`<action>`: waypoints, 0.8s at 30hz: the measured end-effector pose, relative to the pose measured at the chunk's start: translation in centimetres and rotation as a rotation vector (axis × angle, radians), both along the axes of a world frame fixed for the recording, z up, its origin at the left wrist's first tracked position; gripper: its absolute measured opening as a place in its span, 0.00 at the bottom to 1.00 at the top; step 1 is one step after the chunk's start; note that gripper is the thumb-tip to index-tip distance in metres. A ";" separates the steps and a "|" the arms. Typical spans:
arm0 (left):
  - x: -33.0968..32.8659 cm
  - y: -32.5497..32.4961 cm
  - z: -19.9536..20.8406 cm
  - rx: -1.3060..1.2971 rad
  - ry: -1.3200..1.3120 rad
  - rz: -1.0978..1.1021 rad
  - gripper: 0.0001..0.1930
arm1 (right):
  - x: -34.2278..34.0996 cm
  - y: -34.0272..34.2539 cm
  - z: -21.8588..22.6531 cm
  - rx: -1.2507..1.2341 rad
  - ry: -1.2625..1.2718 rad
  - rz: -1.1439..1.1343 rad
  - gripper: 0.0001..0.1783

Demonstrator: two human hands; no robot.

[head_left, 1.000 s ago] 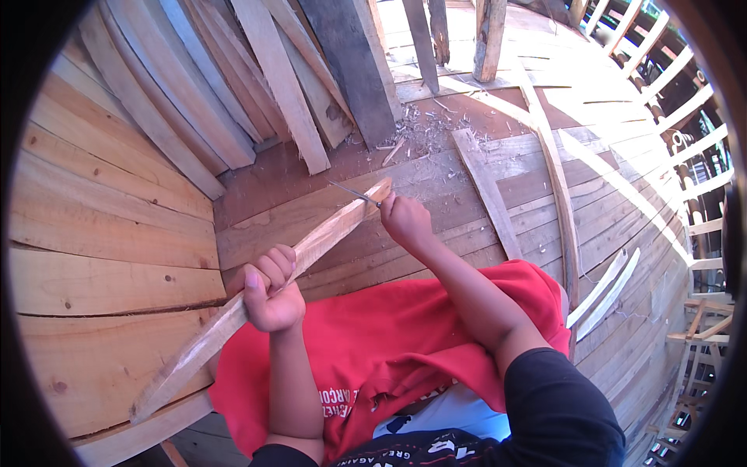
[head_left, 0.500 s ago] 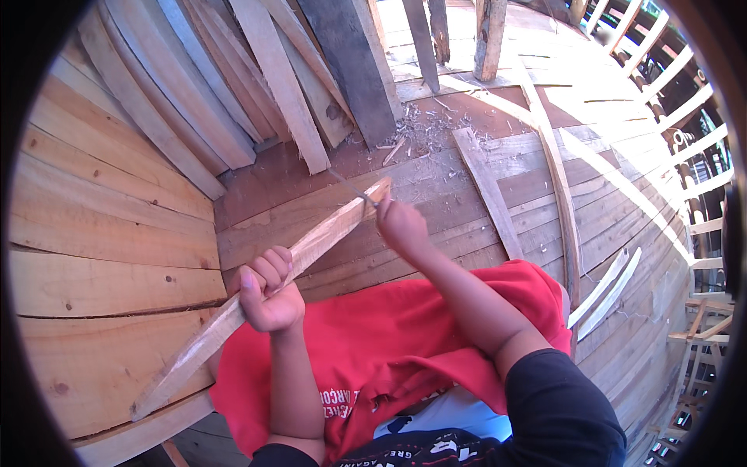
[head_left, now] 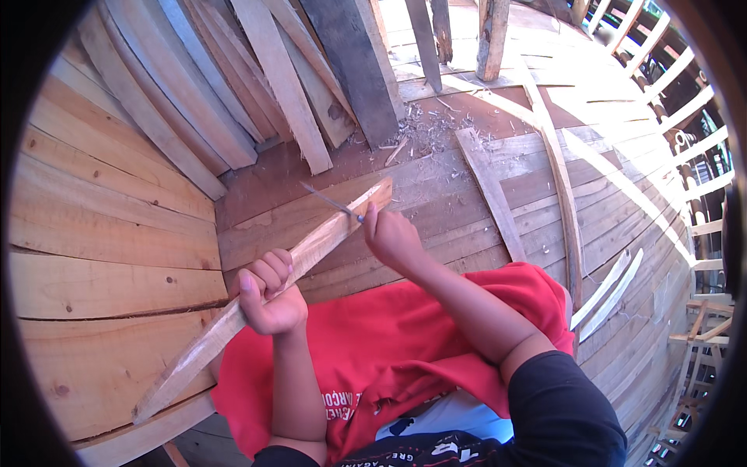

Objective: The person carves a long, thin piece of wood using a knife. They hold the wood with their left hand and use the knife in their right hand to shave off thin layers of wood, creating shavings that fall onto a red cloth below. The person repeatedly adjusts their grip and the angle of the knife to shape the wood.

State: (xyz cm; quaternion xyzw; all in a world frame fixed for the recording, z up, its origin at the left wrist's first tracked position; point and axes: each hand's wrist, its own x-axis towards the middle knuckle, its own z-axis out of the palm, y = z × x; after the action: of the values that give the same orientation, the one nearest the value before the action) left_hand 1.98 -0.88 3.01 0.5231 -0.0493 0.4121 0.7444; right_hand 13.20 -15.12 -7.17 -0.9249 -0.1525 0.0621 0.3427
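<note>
A long pale strip of wood [head_left: 323,240] slants from lower left to upper right, its lower end tapering to a point. My left hand [head_left: 270,292] is closed round its middle, the thumb toward me. Near the strip's far end, my right hand [head_left: 391,237] grips the handle of a thin-bladed knife [head_left: 330,201]. The blade crosses over the strip and its tip points up and left. Whether the edge touches the wood I cannot tell. Beneath the strip, a red cloth [head_left: 350,335] covers my lap.
Several boards [head_left: 194,86] lean at the far left beside a plank wall [head_left: 117,284]. Wood shavings [head_left: 428,132] lie on the plank floor [head_left: 420,194]. Loose battens [head_left: 492,194] and two pale curved strips [head_left: 611,296] rest to the right. Upright posts [head_left: 492,39] stand at the back.
My right hand and the knife have shifted a little down and left along the strip, toward my left hand. The left hand and the strip have hardly moved.
</note>
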 end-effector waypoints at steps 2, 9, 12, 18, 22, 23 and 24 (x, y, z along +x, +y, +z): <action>0.3 0.1 0.4 0.002 0.002 -0.031 0.20 | 2.6 -1.1 -1.8 -0.036 -0.098 -0.157 0.34; 0.2 0.0 0.4 -0.051 0.021 0.022 0.21 | 0.0 -0.2 0.4 0.029 0.100 0.067 0.30; 0.4 0.5 0.4 -0.111 0.027 0.061 0.20 | 2.8 -1.7 -1.0 -0.051 0.276 -0.065 0.29; 0.3 0.0 0.4 -0.037 0.022 0.030 0.20 | 0.7 -0.1 2.3 0.054 0.137 0.174 0.29; 0.4 -0.3 0.3 0.005 0.005 -0.006 0.20 | 3.3 -1.8 -1.0 0.095 0.318 0.049 0.29; 0.2 -0.1 0.0 0.005 0.003 0.009 0.20 | 2.0 -1.1 0.2 0.052 0.191 0.044 0.29; -0.1 -0.1 -0.1 0.003 0.009 0.025 0.20 | 1.0 -0.6 1.6 0.062 0.192 0.104 0.29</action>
State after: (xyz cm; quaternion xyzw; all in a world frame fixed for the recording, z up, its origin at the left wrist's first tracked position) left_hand 1.84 -0.99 2.87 0.5265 -0.0400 0.4188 0.7388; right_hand 14.25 -15.68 -5.61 -0.8946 -0.1685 0.1633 0.3804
